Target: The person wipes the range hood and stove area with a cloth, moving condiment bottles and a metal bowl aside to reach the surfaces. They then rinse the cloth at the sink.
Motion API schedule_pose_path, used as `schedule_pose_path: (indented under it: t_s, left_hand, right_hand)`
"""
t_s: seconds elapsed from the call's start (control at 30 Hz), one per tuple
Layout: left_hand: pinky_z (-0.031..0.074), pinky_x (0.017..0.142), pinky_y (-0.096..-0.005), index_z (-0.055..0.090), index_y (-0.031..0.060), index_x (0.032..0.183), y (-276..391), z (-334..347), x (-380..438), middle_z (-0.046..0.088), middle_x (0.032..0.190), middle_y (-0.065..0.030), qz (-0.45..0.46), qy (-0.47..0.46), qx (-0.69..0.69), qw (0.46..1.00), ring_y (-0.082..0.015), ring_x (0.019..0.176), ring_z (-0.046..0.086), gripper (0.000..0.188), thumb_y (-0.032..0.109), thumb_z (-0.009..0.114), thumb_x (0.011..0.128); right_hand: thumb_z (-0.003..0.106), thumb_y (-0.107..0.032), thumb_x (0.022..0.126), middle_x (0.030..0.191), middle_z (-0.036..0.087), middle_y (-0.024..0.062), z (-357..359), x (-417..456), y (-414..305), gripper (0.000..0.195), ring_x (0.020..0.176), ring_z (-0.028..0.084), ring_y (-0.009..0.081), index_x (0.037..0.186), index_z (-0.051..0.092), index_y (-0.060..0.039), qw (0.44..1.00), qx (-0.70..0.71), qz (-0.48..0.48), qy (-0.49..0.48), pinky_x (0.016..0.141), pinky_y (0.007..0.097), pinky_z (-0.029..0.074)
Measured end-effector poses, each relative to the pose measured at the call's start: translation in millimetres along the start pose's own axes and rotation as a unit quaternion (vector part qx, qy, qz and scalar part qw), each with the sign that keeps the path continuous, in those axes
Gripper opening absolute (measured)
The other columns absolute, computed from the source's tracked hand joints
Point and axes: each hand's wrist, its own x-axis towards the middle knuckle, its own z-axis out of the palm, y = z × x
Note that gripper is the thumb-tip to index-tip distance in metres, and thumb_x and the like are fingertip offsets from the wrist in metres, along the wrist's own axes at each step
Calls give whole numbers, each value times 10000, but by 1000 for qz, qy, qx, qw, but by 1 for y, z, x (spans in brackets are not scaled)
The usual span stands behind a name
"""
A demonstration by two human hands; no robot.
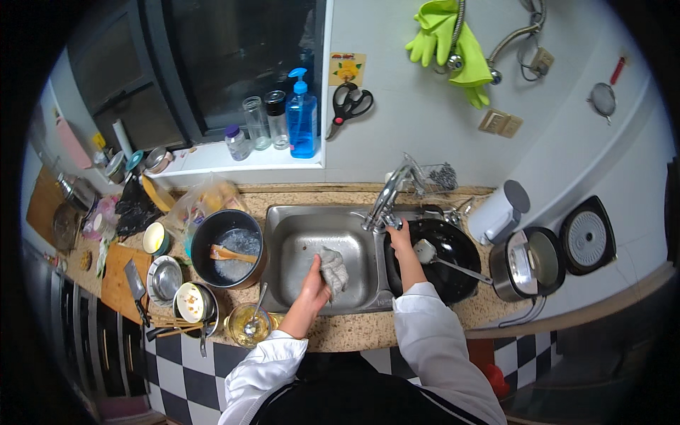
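A grey dishcloth (334, 270) is bunched in my left hand (314, 289), above the left basin of the steel sink (297, 292). My right hand (399, 236) reaches to the base of the chrome faucet (392, 194), its fingers around the lever. Beneath my right forearm, a black wok (451, 239) fills the right basin. A metal spatula (433, 255) lies in the wok with its handle over the rim. No stream of water can be made out below the spout.
Left of the sink stand a dark pot (234, 265) with a wooden spatula, a glass bowl (247, 334) with a spoon and stacked dirty bowls (191, 303). A cleaver (135, 281) lies on a cutting board (114, 271). Right are a white kettle (491, 215) and a rice cooker (526, 265).
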Motion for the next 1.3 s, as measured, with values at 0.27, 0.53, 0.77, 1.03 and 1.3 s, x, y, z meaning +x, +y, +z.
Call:
schedule_pose_path:
  t_s: [0.27, 0.53, 0.77, 1.03, 1.3]
  left_hand:
    - [479, 880, -426, 517, -8, 1093, -7, -9, 59, 589, 1049, -140, 21, 21, 1, 1000, -285, 958, 584, 459, 398, 336, 978]
    - [533, 772, -409, 463, 117, 1186, -26, 0, 107, 580, 1026, -74, -20, 22, -4, 1000, -230, 912, 595, 238, 206, 367, 987]
    - [525, 784, -409, 514, 81, 1132, -35, -8, 120, 606, 1030, -86, -69, 90, 6, 993, -239, 908, 604, 249, 198, 384, 954]
    - [467, 872, -399, 591, 81, 1054, -25, -2, 96, 635, 1022, -91, -63, 116, 31, 991, -261, 904, 612, 437, 454, 508, 843]
    - [499, 818, -379, 552, 75, 1123, -23, -64, 92, 623, 1013, -96, -79, 76, 9, 994, -238, 952, 596, 338, 337, 503, 915]
  right_hand:
    - [565, -313, 905, 983, 613, 92, 11, 22, 21, 331, 890, 570, 201, 1074, 560, -28, 994, 48, -90, 38, 774, 325, 424]
    - [538, -303, 929, 898, 571, 39, 8, 18, 34, 297, 855, 518, 140, 1066, 560, -41, 989, 96, -112, 21, 759, 287, 404]
    - [560, -243, 919, 888, 533, -11, 7, 17, 39, 237, 757, 446, 71, 1037, 577, -38, 980, 153, -127, 7, 654, 225, 372]
    - [491, -291, 943, 1122, 547, 23, 69, -63, 94, 394, 986, 522, 161, 1275, 437, -87, 984, 78, -158, -25, 867, 275, 406]
    - [421, -528, 911, 1236, 514, 66, 92, -77, 112, 579, 1106, 513, 208, 1288, 437, -88, 888, 228, 240, -320, 883, 356, 440]
